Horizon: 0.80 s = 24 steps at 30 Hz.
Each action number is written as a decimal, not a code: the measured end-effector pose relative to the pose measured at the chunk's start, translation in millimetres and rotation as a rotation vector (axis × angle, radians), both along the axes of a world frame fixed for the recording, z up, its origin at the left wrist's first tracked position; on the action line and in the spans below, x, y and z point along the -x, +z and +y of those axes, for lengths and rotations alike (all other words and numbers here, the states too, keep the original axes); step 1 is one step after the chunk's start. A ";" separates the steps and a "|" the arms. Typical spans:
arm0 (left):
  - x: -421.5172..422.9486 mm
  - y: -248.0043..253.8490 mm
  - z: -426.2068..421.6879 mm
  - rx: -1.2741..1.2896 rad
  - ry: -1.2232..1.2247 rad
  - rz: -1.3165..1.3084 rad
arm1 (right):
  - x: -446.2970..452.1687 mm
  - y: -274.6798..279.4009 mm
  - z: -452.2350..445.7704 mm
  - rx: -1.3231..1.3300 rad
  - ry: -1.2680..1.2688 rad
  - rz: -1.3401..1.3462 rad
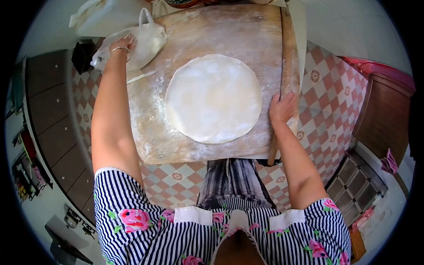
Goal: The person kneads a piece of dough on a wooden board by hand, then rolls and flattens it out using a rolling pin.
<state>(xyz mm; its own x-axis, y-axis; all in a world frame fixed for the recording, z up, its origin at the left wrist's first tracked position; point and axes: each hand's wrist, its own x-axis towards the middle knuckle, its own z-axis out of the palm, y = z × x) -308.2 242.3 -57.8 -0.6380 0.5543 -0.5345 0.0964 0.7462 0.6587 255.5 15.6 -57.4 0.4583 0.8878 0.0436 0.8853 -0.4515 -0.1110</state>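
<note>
A large, thin round sheet of dough (213, 99) lies flat on a floured wooden board (221, 31). At the board's far left, my left hand (123, 43), with a bracelet at the wrist, reaches into a translucent plastic bag (152, 42) with white contents. Its fingers look curled, partly hidden by the bag, and what they hold is unclear. My right hand (282, 107) rests at the board's right edge, thumb and fingers apart, on a long wooden strip (290, 57). I cannot tell if that strip is a rolling pin or the board's edging.
A whitish plastic container (108, 17) stands behind the bag. Beyond the far edge sits a reddish round item (181, 2), cut off by the frame. A dark bin-like box (84, 57) is at the left. Pink-and-white tiled floor (322, 101) surrounds the board; a brown cabinet (382, 110) stands right.
</note>
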 end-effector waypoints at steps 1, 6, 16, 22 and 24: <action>7.6 0.6 -2.5 -0.141 0.074 -0.192 | 0.1 0.9 0.9 0.002 -0.007 0.013; -67.9 83.3 -94.5 -0.400 -0.004 -0.484 | 0.0 1.2 2.6 -0.006 -0.001 0.011; -293.6 21.5 -296.8 -0.122 -1.334 0.337 | -1.7 0.6 5.4 0.006 -0.021 0.039; -280.0 7.1 -239.7 -0.107 -1.044 0.699 | -0.2 -2.3 4.4 -0.010 -0.006 0.017; -309.1 8.6 -215.7 -0.187 -1.102 0.624 | -1.1 -1.4 7.1 -0.002 -0.014 0.041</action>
<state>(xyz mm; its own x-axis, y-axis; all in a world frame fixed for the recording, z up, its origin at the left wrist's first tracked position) 0.9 26.6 -49.2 0.0915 0.9814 -0.1690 0.9308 -0.0240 0.3646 256.6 22.7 -58.8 0.4717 0.8814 0.0261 0.8737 -0.4632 -0.1484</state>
